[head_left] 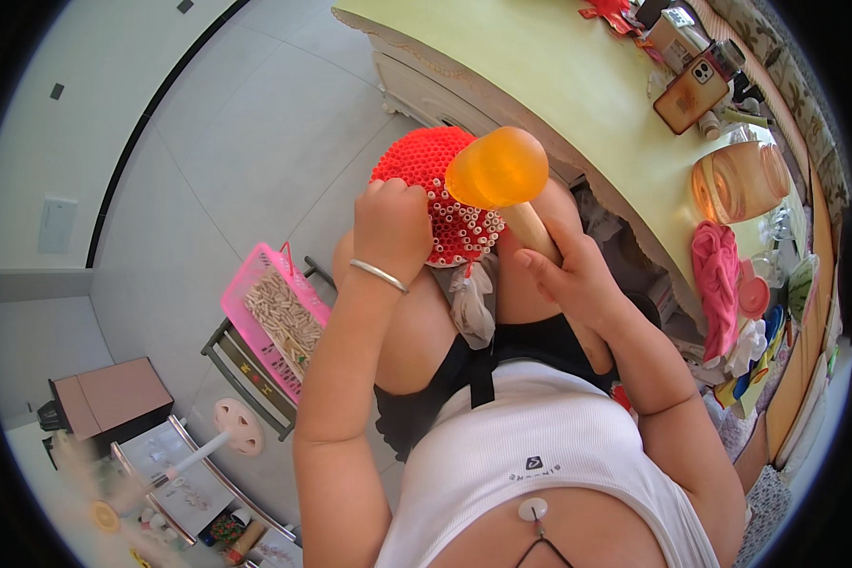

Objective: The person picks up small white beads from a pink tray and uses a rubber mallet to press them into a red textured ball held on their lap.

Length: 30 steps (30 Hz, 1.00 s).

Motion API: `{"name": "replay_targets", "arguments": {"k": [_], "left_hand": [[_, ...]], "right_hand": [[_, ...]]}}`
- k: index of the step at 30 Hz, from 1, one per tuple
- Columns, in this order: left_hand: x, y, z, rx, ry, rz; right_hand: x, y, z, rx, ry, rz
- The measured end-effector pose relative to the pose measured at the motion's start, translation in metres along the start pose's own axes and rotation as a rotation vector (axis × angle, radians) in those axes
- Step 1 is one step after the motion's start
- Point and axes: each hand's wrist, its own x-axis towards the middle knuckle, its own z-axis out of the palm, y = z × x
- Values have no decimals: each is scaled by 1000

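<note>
Currently, a pink basket (239, 293) is holding short pale sticks (279, 312) at left of centre in the frame. The left hand (393, 225) is curling its fingers at the left side of a red honeycomb block (415, 156) in the upper middle; what it grips cannot be told. The orange-headed mallet (497, 168) is covering part of the block, its handle sitting in the wrapped right hand (579, 273). Farther right, the desk (559, 80) is carrying an amber jar (736, 180).

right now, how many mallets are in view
1: the orange-headed mallet in the right hand, its head overlapping the red honeycomb piece in the picture. Others may be hidden.
</note>
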Motion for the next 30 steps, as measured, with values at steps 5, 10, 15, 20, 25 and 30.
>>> {"name": "replay_targets", "arguments": {"k": [5, 10, 15, 20, 25, 30], "left_hand": [[17, 19, -7, 170, -153, -5], [10, 0, -13, -108, -85, -150], [-41, -57, -51, -542, 276, -680], [-150, -164, -40, -430, 411, -938], [-250, -206, -12, -5, -64, -1056], [-291, -204, 55, 185, -271, -936]], "right_hand": [[-3, -2, 5, 31, 0, 60], [0, -14, 8, 6, -48, -18], [10, -48, 8, -170, 29, -384], [25, -11, 34, -491, -41, -312], [15, -37, 34, -224, -98, -105], [13, -35, 28, -121, 60, -313]]}}
